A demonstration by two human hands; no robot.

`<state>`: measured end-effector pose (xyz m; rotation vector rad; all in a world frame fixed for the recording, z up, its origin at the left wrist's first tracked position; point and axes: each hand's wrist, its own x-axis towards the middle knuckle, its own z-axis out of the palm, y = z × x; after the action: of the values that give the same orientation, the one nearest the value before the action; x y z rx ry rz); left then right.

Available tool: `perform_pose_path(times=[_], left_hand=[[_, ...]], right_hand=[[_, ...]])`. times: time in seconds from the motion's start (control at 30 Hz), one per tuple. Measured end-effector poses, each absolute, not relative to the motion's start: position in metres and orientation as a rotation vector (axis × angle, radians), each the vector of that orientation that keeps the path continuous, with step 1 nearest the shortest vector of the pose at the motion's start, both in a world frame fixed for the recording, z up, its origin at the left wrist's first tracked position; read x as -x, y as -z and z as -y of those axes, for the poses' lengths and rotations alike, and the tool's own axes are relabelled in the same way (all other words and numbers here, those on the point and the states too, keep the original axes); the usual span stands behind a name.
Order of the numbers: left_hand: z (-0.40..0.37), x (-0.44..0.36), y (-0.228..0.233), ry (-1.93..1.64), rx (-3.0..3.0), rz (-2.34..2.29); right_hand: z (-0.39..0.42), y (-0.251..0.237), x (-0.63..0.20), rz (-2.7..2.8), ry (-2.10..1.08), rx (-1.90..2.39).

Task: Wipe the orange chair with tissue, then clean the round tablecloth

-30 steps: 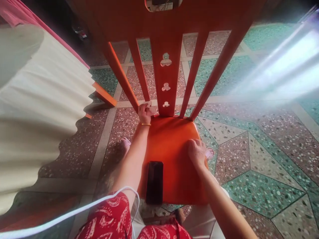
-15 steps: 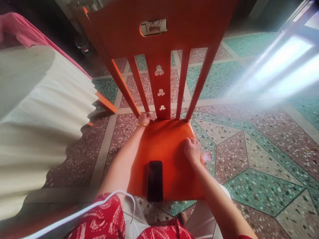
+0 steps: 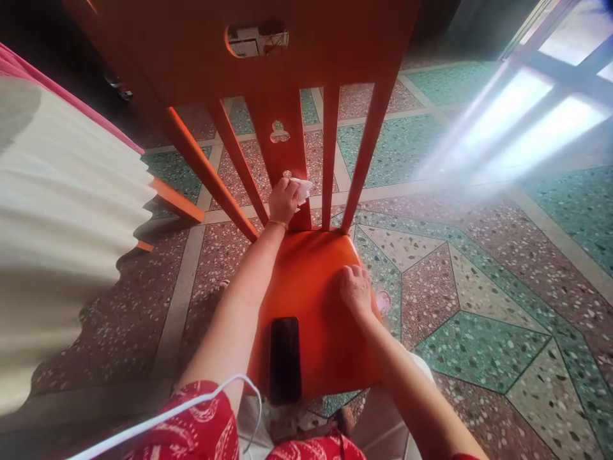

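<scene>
In front of me stands an orange-red wooden chair (image 3: 311, 281) with a slatted back and clover-shaped cut-outs in its middle slat. My left hand (image 3: 283, 203) is closed on a small white cloth or tissue (image 3: 301, 190), held against the lower part of that middle slat. My right hand (image 3: 357, 287) rests on the right side of the seat, its fingers curled down on the surface; nothing shows in it. A black phone (image 3: 284, 361) lies on the seat near its front edge, between my forearms.
A table with a cream, wavy-edged cloth (image 3: 71, 223) stands at the left, an orange wooden leg (image 3: 177, 201) showing beside it. A white cable (image 3: 163, 415) crosses my left sleeve. Bright light falls on the patterned stone floor (image 3: 479, 345) at the right.
My left hand has moved with the white cloth from the seat's back left corner up onto the middle slat. My right hand stays on the seat. The view has shifted slightly.
</scene>
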<state>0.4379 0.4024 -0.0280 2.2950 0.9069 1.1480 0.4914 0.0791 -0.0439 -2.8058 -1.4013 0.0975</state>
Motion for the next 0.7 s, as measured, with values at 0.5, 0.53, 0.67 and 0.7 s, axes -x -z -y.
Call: perform_pose_path(times=[0.5, 0.53, 0.67, 0.7], left_hand=[[-0.348, -0.406, 0.092, -0.388, -2.507, -1.017], [-0.347, -0.403, 0.094, -0.288, -2.53, -1.01], [-0.341, -0.391, 0.108, 0.006, -2.516, -1.057], [-0.339, -0.39, 0.111, 0.036, -2.5, -1.081]], right_hand=[[-0.079, 0.042, -0.491, 1.405, -0.118, 2.832], [-0.079, 0.042, -0.49, 1.409, -0.123, 2.834], [-0.08, 0.041, -0.49, 1.411, -0.128, 2.836], [-0.08, 0.041, -0.49, 1.409, -0.125, 2.837]])
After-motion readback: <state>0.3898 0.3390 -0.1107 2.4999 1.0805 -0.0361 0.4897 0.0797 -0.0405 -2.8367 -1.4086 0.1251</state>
